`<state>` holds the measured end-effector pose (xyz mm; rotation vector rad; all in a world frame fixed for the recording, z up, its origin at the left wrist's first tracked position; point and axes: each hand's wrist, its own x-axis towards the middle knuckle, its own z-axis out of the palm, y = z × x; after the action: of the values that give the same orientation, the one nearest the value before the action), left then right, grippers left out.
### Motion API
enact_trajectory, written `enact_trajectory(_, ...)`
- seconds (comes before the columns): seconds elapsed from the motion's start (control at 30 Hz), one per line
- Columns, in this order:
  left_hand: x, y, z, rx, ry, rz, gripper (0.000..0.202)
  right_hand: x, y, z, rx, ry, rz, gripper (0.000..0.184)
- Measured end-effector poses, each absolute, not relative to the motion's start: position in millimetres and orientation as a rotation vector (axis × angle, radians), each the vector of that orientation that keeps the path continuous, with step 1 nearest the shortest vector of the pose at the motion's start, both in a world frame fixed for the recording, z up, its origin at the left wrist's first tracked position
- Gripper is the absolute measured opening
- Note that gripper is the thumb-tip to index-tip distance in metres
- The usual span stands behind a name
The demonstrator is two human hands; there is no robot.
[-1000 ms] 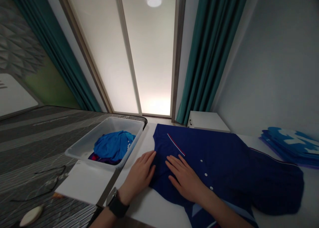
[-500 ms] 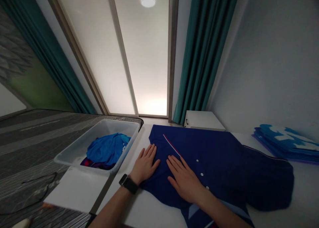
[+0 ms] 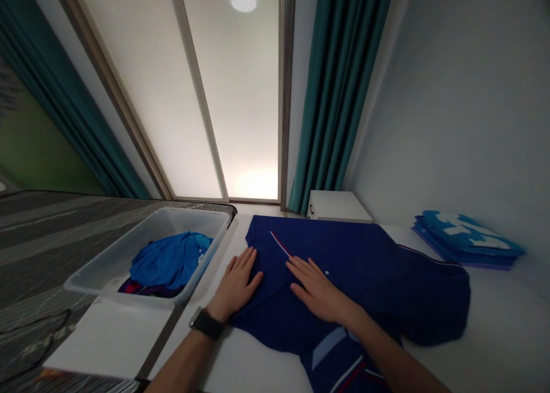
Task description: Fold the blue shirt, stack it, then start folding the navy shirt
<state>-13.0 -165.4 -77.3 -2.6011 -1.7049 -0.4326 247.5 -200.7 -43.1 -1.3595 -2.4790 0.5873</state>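
Observation:
A navy short-sleeved shirt (image 3: 356,250) with white buttons and red-and-white trim lies spread on the white table (image 3: 258,364). My left hand (image 3: 236,284), a dark watch on its wrist, lies flat at the shirt's left edge with fingers stretched out. Flat on the cloth to its right is my right hand (image 3: 315,287), fingertips by the end of the trim line. Neither hand grips the fabric. Part of the shirt is hidden under my right forearm, and a striped sleeve-like part hangs toward me at the bottom.
Left of the table stands a translucent plastic bin (image 3: 148,227) with a crumpled blue garment (image 3: 172,258) and darker cloth inside. A stack of folded blue clothes (image 3: 464,238) lies at the right by the wall. Behind the table are a white cabinet (image 3: 337,205) and a teal curtain (image 3: 335,106).
My right hand has slid slightly across the shirt toward the trim line, covering more of the buttons. My left hand stays at the shirt's edge. The whole view has shifted a little rightward.

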Motion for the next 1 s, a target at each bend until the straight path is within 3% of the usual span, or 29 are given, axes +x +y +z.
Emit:
enact_trajectory(0.17, 22.4, -195.6, -53.0, -2.687, -1.479, -0.529, 0.058, 293.2, -199.7, -45.5, -1.496, -2.456, 0.555, 0.053)
enact_trajectory(0.4, 90.2, -238.0, -43.9, -3.152, -1.155, -0.381, 0.068, 344.2, -229.7, -73.4, -1.546, -2.442, 0.324, 0.051)
enact_trajectory(0.7, 79.9, -234.0, -55.1, -3.225, -0.976, -0.270, 0.076, 331.8, -250.7, -72.6, -1.619, -2.453, 0.141, 0.056)
enact_trajectory(1.0, 71.6, -230.0, -51.9, -3.222, -0.882, -0.269, 0.077, 329.3, -256.3, -66.9, -1.643, -2.451, 0.228, 0.056)
